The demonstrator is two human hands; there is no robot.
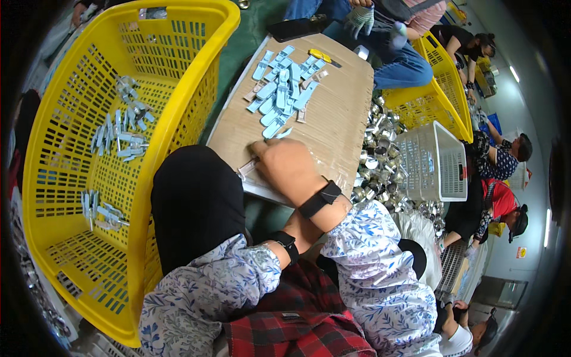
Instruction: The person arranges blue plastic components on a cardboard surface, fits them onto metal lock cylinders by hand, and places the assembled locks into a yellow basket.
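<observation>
My right hand (288, 166) is over the near part of a cardboard sheet (333, 113), back up, with its fingers curled down. What lies inside the fingers is hidden. A pale clip-like piece (246, 169) shows at the sheet's edge beside this hand. My left hand (305, 231) passes beneath my right wrist, and its fingers are out of sight. Beyond my right hand lies a pile of light blue plastic clips (282, 89), with a few pale grey ones among them. A yellow utility knife (320, 56) rests past the pile.
A large yellow basket (134, 238) at my left holds scattered clips (119, 134). To the right, shiny metal cups (377, 154) are heaped beside a white crate (443, 166). Another yellow basket (437, 107) stands behind. A person with a gloved hand (360, 21) sits opposite; other people work at right.
</observation>
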